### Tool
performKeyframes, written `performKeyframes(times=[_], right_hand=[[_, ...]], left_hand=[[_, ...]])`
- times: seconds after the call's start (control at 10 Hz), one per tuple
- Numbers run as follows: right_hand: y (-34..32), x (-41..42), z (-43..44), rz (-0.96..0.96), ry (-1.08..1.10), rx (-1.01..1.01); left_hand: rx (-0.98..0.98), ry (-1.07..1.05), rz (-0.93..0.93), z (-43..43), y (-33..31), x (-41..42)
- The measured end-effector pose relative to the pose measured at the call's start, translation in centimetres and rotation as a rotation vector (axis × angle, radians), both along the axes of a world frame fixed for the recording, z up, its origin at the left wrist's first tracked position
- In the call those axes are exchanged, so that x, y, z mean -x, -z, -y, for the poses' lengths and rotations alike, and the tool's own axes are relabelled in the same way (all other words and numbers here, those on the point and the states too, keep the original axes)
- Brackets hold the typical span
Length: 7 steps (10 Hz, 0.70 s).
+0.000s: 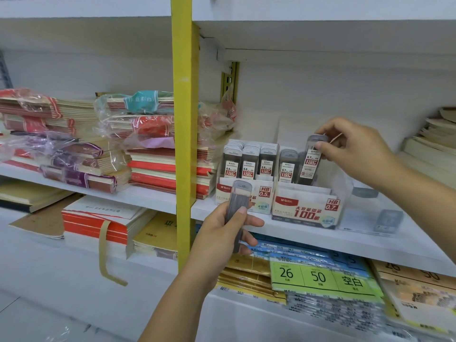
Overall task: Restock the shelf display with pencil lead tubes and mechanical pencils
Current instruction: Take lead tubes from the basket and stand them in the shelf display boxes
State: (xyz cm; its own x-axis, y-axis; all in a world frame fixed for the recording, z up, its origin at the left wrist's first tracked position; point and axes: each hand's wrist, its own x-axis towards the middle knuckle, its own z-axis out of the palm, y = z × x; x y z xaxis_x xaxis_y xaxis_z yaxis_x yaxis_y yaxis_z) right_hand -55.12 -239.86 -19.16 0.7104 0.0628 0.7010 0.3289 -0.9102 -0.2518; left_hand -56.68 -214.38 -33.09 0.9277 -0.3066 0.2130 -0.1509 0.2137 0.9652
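Note:
Two display boxes stand on the white shelf (370, 245). The HB 0.5 box (265, 193) on the left is packed with upright lead tubes. The HB 0.7 box (308, 208) beside it holds a few tubes at its left side. My right hand (355, 149) pinches the top of a grey 0.7 lead tube (311, 161), which stands tilted in the 0.7 box. My left hand (222, 233) grips a small bunch of grey lead tubes (238, 206) in front of the 0.5 box.
A yellow upright post (183, 134) splits the shelving. Wrapped stacks of notebooks (81, 146) fill the left bay. Loose lead tubes (388, 219) lie on the shelf right of the boxes. Paper packs with green labels (318, 277) sit on the shelf below. More books (434, 144) pile at far right.

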Motion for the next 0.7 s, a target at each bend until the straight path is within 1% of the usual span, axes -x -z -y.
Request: performKeyframes(times=[0.1, 0.2, 0.3, 0.5, 0.6, 0.7], right_hand=[[-0.1, -0.6, 0.0, 0.003, 0.008, 0.048], [0.0, -0.9, 0.0, 0.002, 0.008, 0.024], [0.2, -1.0, 0.1, -0.027, 0.006, -0.047], [1.7, -0.9, -0.3, -0.129, 0.095, 0.180], [1.3, 0.0, -1.0, -0.042, 0.145, 0.188], [1.3, 2.2, -3.0, -0.002, 0.029, 0.109]], left_hand=[[-0.005, 0.003, -0.003, 0.1, 0.0, -0.1], [-0.008, 0.006, -0.002, 0.1, 0.1, -0.1], [-0.015, 0.013, -0.004, 0.2, 0.1, -0.1], [-0.012, 0.046, -0.010, 0.7, -0.2, 0.1], [-0.007, 0.055, 0.022, 0.9, -0.5, 0.4], [0.019, 0.079, 0.044, 1.2, -0.7, 0.8]])
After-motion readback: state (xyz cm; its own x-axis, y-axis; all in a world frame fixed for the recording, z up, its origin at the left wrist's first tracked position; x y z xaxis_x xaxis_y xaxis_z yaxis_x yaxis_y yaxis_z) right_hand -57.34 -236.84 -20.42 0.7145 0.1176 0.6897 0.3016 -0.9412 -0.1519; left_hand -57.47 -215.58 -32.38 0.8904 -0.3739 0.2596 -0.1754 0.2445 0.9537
